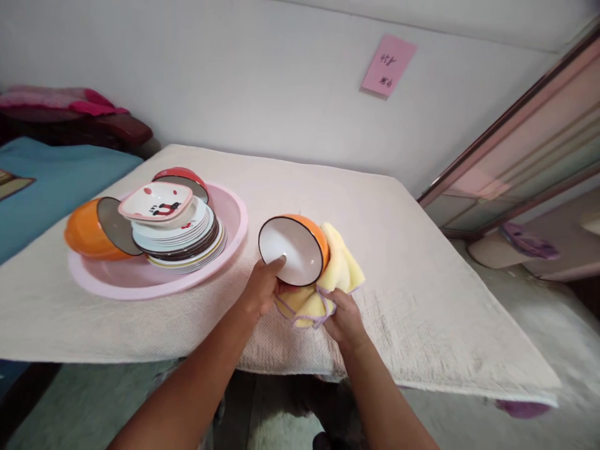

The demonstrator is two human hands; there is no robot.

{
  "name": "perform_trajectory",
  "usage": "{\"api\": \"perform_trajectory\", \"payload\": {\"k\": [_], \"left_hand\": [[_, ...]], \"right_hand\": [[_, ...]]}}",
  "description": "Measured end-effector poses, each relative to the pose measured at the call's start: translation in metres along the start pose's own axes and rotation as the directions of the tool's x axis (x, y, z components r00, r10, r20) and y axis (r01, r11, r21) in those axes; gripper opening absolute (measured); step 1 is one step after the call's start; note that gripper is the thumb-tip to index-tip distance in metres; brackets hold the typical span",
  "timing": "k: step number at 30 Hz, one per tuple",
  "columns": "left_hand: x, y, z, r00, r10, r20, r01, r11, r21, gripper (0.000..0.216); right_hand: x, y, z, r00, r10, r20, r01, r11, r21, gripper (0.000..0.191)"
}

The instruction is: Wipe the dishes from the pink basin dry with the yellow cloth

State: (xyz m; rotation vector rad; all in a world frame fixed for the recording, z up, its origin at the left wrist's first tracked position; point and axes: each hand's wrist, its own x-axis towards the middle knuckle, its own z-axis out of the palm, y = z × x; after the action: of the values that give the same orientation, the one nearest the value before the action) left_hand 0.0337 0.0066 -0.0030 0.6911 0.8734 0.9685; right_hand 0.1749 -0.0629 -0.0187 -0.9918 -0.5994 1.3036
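Observation:
An orange bowl (293, 251) with a white inside and a dark rim is tilted on its side above the table, its mouth toward me. My left hand (261, 284) grips its near left edge, with the thumb inside the bowl and the other fingers hidden beneath. My right hand (344, 314) is closed on a yellow cloth (341, 259) with purple edging. The cloth lies against the outer right side and underside of the bowl.
To the left, a pink basin (234, 215) holds a stack of plates (180, 240), a patterned white bowl (157, 201), an orange bowl (87, 230) and a red bowl (185, 175). A cream cloth covers the table (422, 281). A wall stands behind, with a pink note (388, 65).

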Motion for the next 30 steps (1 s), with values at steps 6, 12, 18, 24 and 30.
{"api": "perform_trajectory", "payload": {"k": [6, 12, 18, 24, 30], "left_hand": [[-0.006, 0.005, -0.008, 0.960, -0.211, 0.186, 0.190, 0.974, 0.125, 0.037], [-0.011, 0.011, -0.007, 0.971, -0.230, 0.063, 0.188, 0.899, 0.396, 0.033], [-0.009, 0.017, 0.002, 0.988, -0.151, -0.027, 0.146, 0.877, 0.457, 0.028], [0.003, 0.004, -0.005, 0.997, -0.029, -0.072, 0.065, 0.831, 0.552, 0.027], [0.015, -0.007, -0.017, 0.996, 0.032, -0.079, 0.034, 0.703, 0.710, 0.023]], "right_hand": [[0.000, -0.011, -0.009, 0.998, 0.061, 0.001, -0.061, 0.997, 0.043, 0.034], [0.004, -0.016, -0.013, 0.998, -0.013, -0.066, 0.011, 1.000, -0.025, 0.027], [0.008, -0.033, -0.019, 0.981, -0.043, -0.188, 0.044, 0.999, -0.002, 0.027], [0.017, -0.031, -0.050, 0.942, -0.112, -0.316, 0.143, 0.987, 0.077, 0.034], [0.009, -0.026, -0.052, 0.968, 0.016, -0.251, -0.081, 0.965, -0.251, 0.034]]}}
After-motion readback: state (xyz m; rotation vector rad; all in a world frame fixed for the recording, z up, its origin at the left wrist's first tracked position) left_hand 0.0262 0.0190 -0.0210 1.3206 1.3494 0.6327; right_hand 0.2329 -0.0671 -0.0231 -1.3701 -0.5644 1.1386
